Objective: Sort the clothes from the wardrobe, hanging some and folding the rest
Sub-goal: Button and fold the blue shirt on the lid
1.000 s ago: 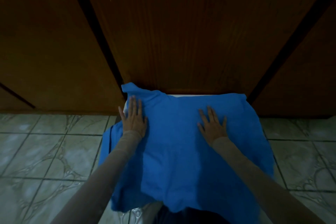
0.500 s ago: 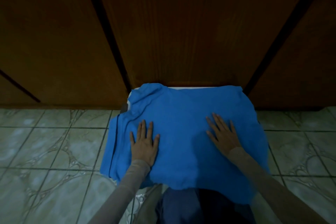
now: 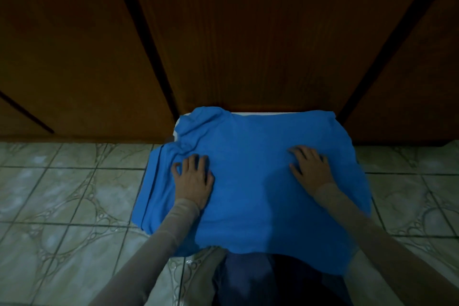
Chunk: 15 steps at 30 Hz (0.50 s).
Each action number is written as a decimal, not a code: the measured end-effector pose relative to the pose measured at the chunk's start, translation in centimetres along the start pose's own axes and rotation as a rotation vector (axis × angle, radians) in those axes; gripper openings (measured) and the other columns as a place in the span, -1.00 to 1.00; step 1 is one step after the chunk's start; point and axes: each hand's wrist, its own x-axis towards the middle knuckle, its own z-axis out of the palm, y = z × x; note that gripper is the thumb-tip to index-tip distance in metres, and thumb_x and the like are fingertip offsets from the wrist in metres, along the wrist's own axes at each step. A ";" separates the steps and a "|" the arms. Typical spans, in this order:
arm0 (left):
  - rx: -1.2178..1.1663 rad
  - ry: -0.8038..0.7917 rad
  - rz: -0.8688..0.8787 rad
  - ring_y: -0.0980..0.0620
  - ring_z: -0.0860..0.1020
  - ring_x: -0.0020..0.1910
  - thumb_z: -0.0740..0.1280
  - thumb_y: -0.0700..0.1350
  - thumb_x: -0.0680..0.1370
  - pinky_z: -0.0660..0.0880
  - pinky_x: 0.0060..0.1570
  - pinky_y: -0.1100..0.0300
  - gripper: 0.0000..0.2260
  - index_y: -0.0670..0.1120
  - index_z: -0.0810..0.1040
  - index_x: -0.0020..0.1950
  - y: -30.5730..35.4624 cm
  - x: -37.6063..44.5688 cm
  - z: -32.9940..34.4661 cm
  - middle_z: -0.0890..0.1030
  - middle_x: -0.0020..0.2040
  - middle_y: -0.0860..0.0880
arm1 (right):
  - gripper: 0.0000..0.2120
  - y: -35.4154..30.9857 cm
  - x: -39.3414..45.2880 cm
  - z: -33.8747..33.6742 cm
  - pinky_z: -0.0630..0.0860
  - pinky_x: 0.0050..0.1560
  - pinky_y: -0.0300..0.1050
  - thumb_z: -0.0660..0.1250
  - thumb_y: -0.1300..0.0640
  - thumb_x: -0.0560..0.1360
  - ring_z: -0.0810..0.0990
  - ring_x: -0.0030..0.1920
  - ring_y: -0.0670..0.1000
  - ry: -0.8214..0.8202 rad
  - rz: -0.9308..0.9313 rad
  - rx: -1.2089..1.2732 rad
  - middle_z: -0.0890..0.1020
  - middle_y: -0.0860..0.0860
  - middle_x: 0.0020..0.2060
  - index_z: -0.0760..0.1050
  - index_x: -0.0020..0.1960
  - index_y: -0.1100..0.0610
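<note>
A bright blue garment [image 3: 250,181] lies spread flat over a low white surface [image 3: 258,113], of which only the far edge shows. Its left side hangs down toward the floor, and its upper left corner is bunched. My left hand [image 3: 193,177] sits on the left part of the garment, fingers curled into the cloth, which is wrinkled just beyond them. On the right part, my right hand [image 3: 310,167] also has its fingertips curled into the fabric. Both arms wear pale sleeves.
Closed brown wooden wardrobe doors [image 3: 248,32] stand directly behind the white surface. Pale patterned floor tiles [image 3: 69,201] extend to the left and right. My dark blue clothing [image 3: 248,281] shows at the bottom edge, under the garment's near hem.
Both hands slid toward me over the garment, then stopped. Their fingers, flat before, now curl into the cloth. The upper left corner has bunched up.
</note>
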 end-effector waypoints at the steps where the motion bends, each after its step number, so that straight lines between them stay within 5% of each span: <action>1: -0.001 -0.015 0.001 -0.18 0.48 0.14 0.23 -0.03 0.48 0.19 0.18 -0.14 -0.63 -0.15 0.49 0.23 0.6 0.8 -0.4 0.51 0.17 -0.19 | -0.59 0.0 1.0 -0.5 0.17 0.33 0.05 0.06 -0.01 0.61 0.22 0.38 0.04 -0.032 0.008 -0.001 0.26 0.01 0.40 0.21 0.43 0.03; 4: -0.006 -0.112 0.095 -0.11 0.23 0.39 0.19 -0.14 0.55 0.09 0.35 -0.08 -0.54 -0.11 0.24 0.44 2.3 4.2 -1.1 0.27 0.41 -0.12 | -0.54 0.1 4.4 -2.0 0.17 0.34 0.07 0.11 0.11 0.60 0.14 0.43 0.05 -0.077 0.040 -0.019 0.13 0.01 0.47 0.12 0.47 0.06; 10: -0.008 -0.248 0.212 -0.12 0.10 0.45 0.14 -0.12 0.60 0.14 0.37 -0.04 -0.52 -0.11 0.10 0.50 4.8 10.8 -0.8 0.10 0.50 -0.12 | -0.47 1.5 9.5 -3.4 0.14 0.39 0.09 0.10 0.13 0.61 0.08 0.47 0.06 -0.165 0.048 -0.082 -0.07 -0.04 0.53 -0.01 0.52 0.08; 15: 0.064 -0.205 0.224 -0.11 0.05 0.48 0.17 -0.06 0.59 0.09 0.39 -0.10 -0.41 -0.12 -0.03 0.54 5.4 13.3 -0.6 -0.08 0.55 -0.11 | -0.46 2.3 10.6 -3.3 0.14 0.34 0.08 0.14 0.08 0.58 0.16 0.42 0.06 -0.065 -0.012 -0.124 0.15 0.02 0.47 0.04 0.51 0.07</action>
